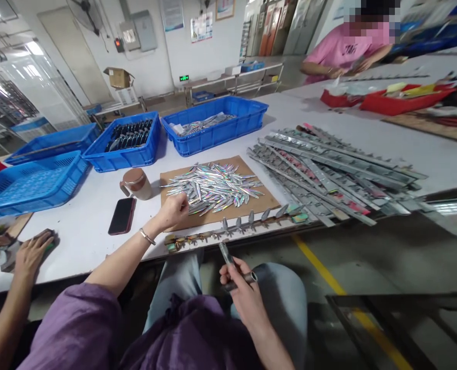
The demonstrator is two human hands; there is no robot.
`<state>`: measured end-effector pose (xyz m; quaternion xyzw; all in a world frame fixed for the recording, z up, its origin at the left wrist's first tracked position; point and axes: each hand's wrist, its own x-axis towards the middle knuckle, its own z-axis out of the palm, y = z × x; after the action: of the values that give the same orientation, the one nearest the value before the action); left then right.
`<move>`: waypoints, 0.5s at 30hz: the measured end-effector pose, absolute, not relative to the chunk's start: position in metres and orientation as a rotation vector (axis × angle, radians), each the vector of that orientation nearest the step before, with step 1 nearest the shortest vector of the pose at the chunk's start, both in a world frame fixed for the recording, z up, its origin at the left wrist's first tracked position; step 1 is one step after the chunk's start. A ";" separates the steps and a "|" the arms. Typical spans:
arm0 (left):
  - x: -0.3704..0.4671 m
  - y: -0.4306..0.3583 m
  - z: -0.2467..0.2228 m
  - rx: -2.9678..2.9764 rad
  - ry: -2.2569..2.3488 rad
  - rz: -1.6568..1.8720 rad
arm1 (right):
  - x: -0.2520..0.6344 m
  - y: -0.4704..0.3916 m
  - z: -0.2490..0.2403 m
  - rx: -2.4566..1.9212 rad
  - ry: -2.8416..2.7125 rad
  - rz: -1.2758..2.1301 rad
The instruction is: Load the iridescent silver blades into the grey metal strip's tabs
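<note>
My left hand [173, 211] is closed at the lower left edge of a heap of shiny silver pieces [216, 186] on a brown cardboard sheet [167, 221]; what its fingers hold, if anything, is hidden. Over my lap, my right hand [241, 285] grips a metal tool [241, 281] with a dark tubular handle and a bright upper part. A long strip [207, 236] lies along the table's front edge, between my hands. Several grey leaf-shaped pieces [251, 217] stand upright on its right half. Many metal strips [321, 169] are piled to the right of the cardboard.
Blue trays [213, 134] line the table's far left side. A brown-lidded cup [139, 185] and a phone [122, 216] lie left of the cardboard. Another person's hands [32, 252] work at far left; a person in pink [347, 49] sits across, near red trays [401, 105].
</note>
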<state>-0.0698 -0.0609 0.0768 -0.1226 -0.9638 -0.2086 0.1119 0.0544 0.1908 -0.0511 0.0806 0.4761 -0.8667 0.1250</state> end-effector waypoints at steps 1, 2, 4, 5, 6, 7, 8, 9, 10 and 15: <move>-0.068 -0.057 0.077 -0.403 -2.872 -0.599 | 0.053 0.187 -0.046 0.235 1.233 -2.547; -0.068 -0.054 0.076 -0.430 -2.917 -0.574 | 0.052 0.183 -0.042 0.246 1.096 -2.558; -0.068 -0.047 0.071 -0.448 -2.988 -0.549 | 0.049 0.174 -0.037 0.281 0.947 -2.560; -0.070 -0.045 0.068 -0.446 -3.007 -0.564 | 0.048 0.170 -0.036 0.286 0.939 -2.564; -0.072 -0.043 0.065 -0.439 -3.012 -0.595 | 0.048 0.166 -0.037 0.277 0.969 -2.572; -0.074 -0.041 0.061 -0.428 -3.007 -0.631 | 0.048 0.162 -0.038 0.252 1.036 -2.581; -0.076 -0.040 0.058 -0.410 -2.995 -0.659 | 0.048 0.159 -0.040 0.210 1.146 -2.581; -0.077 -0.040 0.055 -0.390 -2.983 -0.673 | 0.048 0.157 -0.043 0.154 1.311 -2.563; -0.078 -0.041 0.052 -0.366 -2.973 -0.673 | 0.048 0.156 -0.047 0.086 1.533 -2.518; -0.067 -0.049 0.044 -0.223 -2.932 -0.826 | 0.042 0.161 -0.072 -0.393 2.947 -1.641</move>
<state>-0.0667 -0.0494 0.0445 -0.0730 -0.9591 -0.2701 0.0439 0.0423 0.1605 -0.0718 -0.1147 0.8608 -0.4794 -0.1268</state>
